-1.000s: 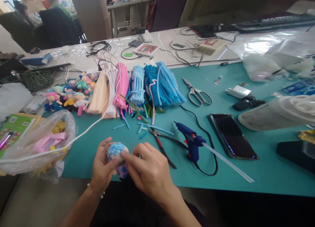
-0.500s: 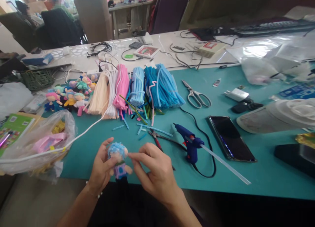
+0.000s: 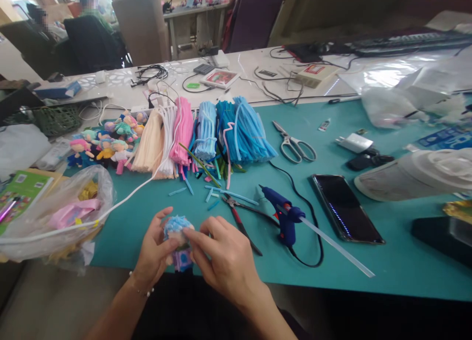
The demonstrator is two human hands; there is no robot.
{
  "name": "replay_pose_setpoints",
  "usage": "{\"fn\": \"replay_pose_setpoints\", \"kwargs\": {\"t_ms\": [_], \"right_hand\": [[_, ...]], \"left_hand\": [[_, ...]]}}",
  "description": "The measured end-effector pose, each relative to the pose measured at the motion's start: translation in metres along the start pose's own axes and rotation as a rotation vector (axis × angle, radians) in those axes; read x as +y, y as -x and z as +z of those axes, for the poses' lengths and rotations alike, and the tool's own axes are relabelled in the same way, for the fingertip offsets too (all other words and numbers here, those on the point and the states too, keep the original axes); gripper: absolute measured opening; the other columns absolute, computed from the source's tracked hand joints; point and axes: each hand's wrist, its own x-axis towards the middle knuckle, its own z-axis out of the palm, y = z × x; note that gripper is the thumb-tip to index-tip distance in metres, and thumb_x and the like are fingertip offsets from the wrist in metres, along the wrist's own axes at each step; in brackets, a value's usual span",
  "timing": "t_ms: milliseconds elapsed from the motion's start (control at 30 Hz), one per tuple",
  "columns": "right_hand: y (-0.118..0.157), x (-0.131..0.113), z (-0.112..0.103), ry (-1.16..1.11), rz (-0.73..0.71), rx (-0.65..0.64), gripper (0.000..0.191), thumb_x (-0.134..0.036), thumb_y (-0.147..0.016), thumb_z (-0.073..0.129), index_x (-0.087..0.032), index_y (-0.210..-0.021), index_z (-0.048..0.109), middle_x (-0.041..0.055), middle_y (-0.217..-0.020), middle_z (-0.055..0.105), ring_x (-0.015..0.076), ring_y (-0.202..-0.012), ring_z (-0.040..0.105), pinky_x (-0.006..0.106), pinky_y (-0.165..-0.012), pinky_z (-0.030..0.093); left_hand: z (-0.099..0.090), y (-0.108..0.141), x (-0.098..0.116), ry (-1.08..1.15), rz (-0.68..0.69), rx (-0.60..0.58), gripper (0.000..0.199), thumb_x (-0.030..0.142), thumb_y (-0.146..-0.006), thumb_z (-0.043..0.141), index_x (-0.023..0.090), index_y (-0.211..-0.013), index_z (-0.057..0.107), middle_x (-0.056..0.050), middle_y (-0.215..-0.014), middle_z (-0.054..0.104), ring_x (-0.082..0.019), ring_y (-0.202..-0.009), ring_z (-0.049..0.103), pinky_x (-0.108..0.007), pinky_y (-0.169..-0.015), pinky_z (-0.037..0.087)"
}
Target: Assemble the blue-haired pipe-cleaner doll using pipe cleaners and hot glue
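A small doll [image 3: 181, 238] with light blue fuzzy hair, a pale face, a lilac top and dark legs is held upright near the table's front edge. My left hand [image 3: 155, 249] wraps round its head and body from the left, fingers behind and thumb in front. From the right, my right hand [image 3: 223, 259] is closed, its index finger and thumb at the side of the doll's face, hiding part of it. Just beyond lie red-handled pliers [image 3: 241, 224] with their jaws pointing away, and several cut light blue pipe cleaner pieces [image 3: 217, 192].
A blue glue gun [image 3: 285, 214] with a clear glue stick, a phone [image 3: 342, 210] and scissors [image 3: 295, 146] lie to the right. Pipe cleaner bundles [image 3: 247, 133] and a pile of dolls [image 3: 106, 143] stand behind. A plastic bag [image 3: 99, 187] sits left; a person [image 3: 92, 11] is in the background.
My right hand has moved slightly left, its fingers now further over the side of the doll's face. The doll sits slightly lower.
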Motion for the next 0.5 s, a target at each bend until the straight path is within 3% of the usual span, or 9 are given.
{"fn": "replay_pose_setpoints", "kwargs": {"t_ms": [300, 500], "right_hand": [[0.0019, 0.0027, 0.0003, -0.011, -0.004, -0.018, 0.022, -0.017, -0.092, 0.048, -0.018, -0.096, 0.07, 0.0029, -0.07, 0.055, 0.0153, -0.062, 0.044, 0.027, -0.055, 0.036], [0.0021, 0.0006, 0.0005, -0.008, 0.007, -0.027, 0.022, -0.017, -0.091, 0.048, -0.018, -0.093, 0.07, 0.0024, -0.068, 0.054, 0.015, -0.061, 0.045, 0.027, -0.054, 0.037]], "left_hand": [[-0.0059, -0.0017, -0.0013, -0.035, -0.013, -0.019, 0.07, 0.023, -0.059, 0.086, 0.021, -0.12, 0.051, -0.002, -0.088, 0.07, -0.016, -0.078, 0.068, -0.026, -0.074, 0.054], [-0.0001, -0.0017, 0.0014, -0.026, -0.009, -0.015, 0.071, 0.027, -0.056, 0.087, 0.021, -0.118, 0.052, -0.003, -0.085, 0.071, -0.017, -0.076, 0.069, -0.027, -0.073, 0.054]]}}
